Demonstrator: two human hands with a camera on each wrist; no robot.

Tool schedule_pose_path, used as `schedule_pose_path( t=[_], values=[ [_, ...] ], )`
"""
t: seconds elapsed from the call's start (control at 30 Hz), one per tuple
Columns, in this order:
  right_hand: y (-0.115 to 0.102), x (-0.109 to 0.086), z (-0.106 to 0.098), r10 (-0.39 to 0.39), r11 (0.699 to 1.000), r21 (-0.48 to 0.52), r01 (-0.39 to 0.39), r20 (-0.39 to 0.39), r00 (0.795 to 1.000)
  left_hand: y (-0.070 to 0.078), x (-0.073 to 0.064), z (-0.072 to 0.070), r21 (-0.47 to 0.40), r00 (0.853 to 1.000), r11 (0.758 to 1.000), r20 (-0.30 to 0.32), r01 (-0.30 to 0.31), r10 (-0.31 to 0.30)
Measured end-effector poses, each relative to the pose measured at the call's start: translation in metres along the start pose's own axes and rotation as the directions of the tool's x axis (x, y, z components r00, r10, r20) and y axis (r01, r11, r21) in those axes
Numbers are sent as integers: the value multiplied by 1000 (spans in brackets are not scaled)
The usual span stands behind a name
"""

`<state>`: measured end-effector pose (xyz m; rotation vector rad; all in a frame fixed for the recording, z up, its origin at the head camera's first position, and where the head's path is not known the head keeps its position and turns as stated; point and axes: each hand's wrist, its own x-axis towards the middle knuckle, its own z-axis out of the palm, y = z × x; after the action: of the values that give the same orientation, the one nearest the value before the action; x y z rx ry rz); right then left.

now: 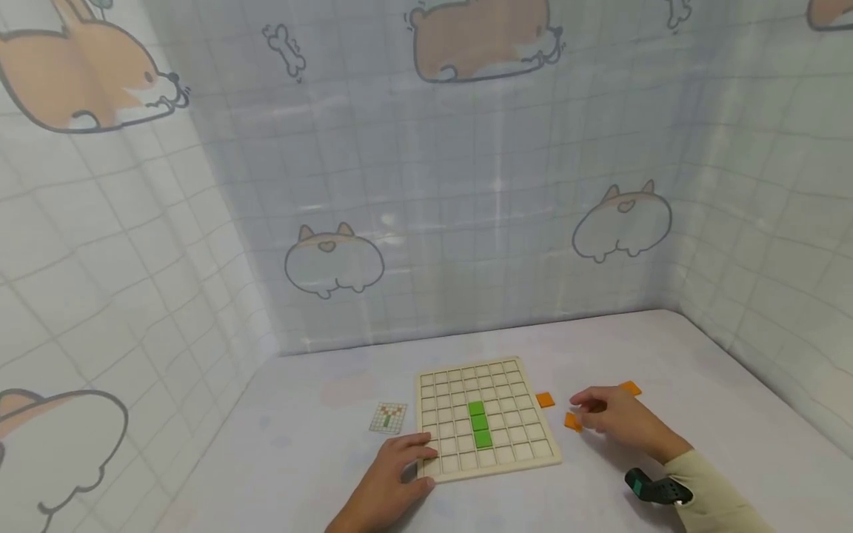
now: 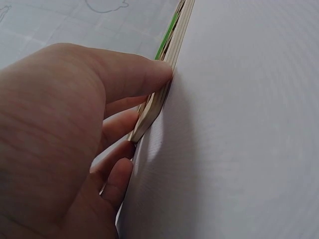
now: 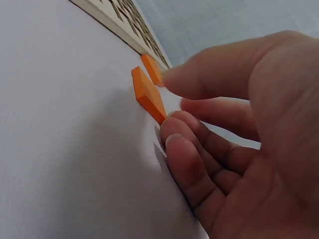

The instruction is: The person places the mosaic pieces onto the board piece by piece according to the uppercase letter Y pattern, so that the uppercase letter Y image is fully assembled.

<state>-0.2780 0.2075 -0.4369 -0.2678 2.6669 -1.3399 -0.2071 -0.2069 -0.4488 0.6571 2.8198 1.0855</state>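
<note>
Orange, a tile (image 1: 571, 422) lies at the fingertips of the right hand (image 1: 616, 416), thumb and fingers parted (second tile (image 1: 546, 400) just past them); left thumb and fingers of the left hand (image 1: 393, 474) grip the board (image 1: 522, 434).

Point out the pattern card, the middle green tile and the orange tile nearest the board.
Pattern card (image 1: 389, 418): head view, middle of its printed face.
Middle green tile (image 1: 479, 422): head view, centre of its top.
Orange tile (image 1: 546, 400): head view, centre of its top.
</note>
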Motion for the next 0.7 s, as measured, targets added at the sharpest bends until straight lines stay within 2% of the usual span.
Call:
schedule_pose_path(
  t=[0.23,0.33,0.5,0.7],
  values=[
    [5,1,2,-143,986,-86,146,41,989,-2,1,2,18,1000,1000,-20,-7,8],
    [6,0,2,-174,977,-115,178,49,984,-2,1,2,18,999,1000,-27,-20,21],
    [2,-2,1,-180,973,-139,184,41,983,1,2,2,1,999,1000,-31,-27,27],
    [0,-1,6,-157,981,-113,159,24,987,0,0,2,-7,999,1000,-31,-13,13]
  ],
)
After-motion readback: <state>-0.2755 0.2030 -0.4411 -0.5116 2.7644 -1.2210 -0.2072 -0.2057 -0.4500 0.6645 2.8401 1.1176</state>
